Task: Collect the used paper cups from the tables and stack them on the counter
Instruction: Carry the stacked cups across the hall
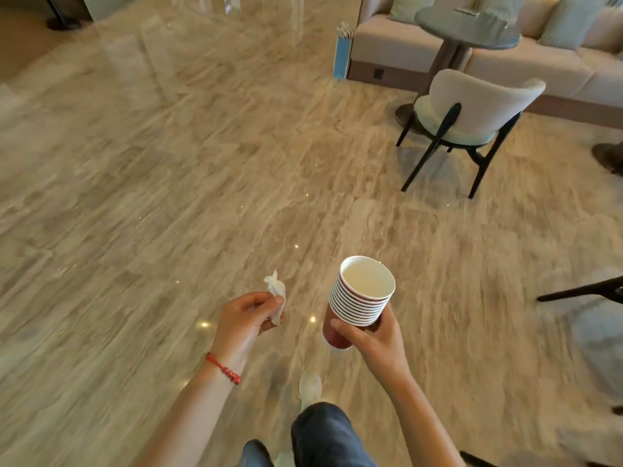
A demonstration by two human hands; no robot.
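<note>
The polished stone floor (202,163) fills most of the view, and the blur across it, with one shoe (310,387) stepping ahead, suggests a carrying leg of the job: walking with what has been gathered, either toward another table or toward the counter, which is not in sight. A long sofa (387,45) runs along the far right, with one round table (468,28) in front of it; its surface shows no cup that I can make out. One pale chair (472,109) stands near it, and a second chair's dark legs (580,289) poke in at the right edge.

The right hand (374,335) has its grip wrapped around the lower part of one nested cup stack (360,298), roughly ten rims counted, held upright. The left hand (242,318) pinches one crumpled tissue (276,291). Next comes reaching the counter and setting the stack down upright.
</note>
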